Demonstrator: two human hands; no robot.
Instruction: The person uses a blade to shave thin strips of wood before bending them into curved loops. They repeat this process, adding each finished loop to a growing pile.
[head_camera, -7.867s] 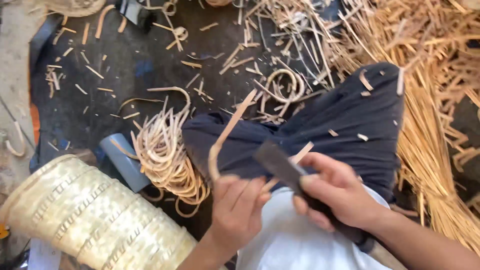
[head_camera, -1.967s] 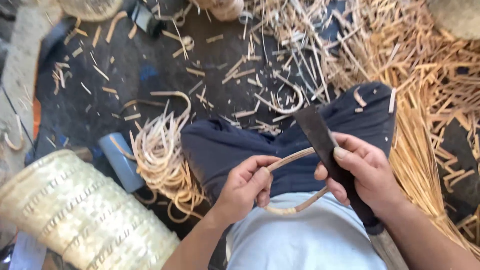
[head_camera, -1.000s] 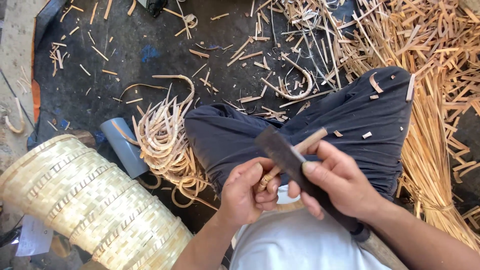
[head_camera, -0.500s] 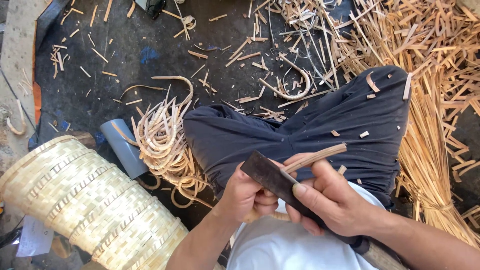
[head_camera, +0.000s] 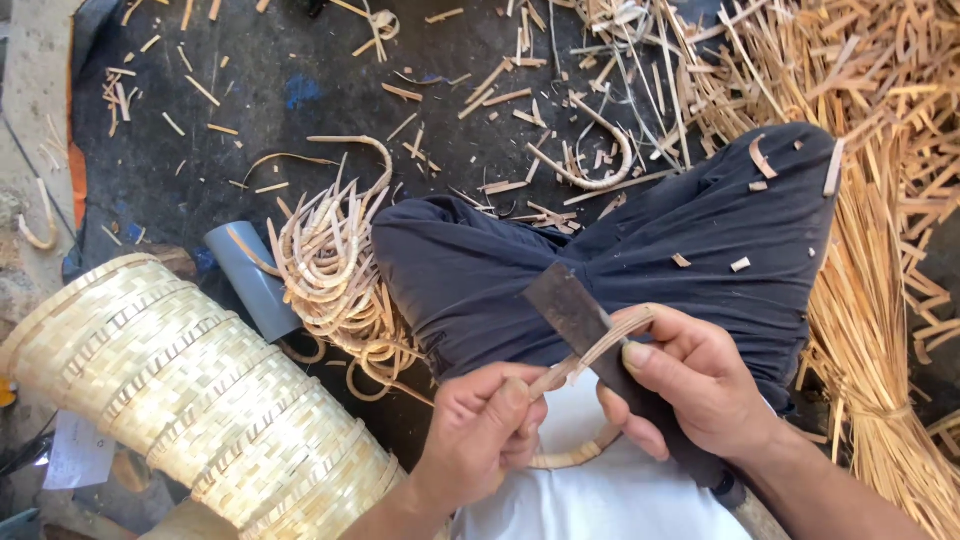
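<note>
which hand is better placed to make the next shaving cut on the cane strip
Right, probably: the right hand grips the knife, blade lying against the curved cane strip. The left hand only pinches the strip.

Dark ground sheet (head_camera: 250, 90) underfoot, strewn with short pale offcuts (head_camera: 500, 95) and curled shavings. Pale concrete strip (head_camera: 30, 120) along left edge, orange hem (head_camera: 75, 170) of sheet beside it. Big heap of straw-coloured split strips (head_camera: 880, 130) filling right side, bundled lower right. Stacked woven baskets (head_camera: 190, 400) lower left. Pile of bent cane loops (head_camera: 335, 270) centre-left, grey pipe piece (head_camera: 255, 285) touching it. Even daylight, soft shadows. No walls or windows in view.
</note>
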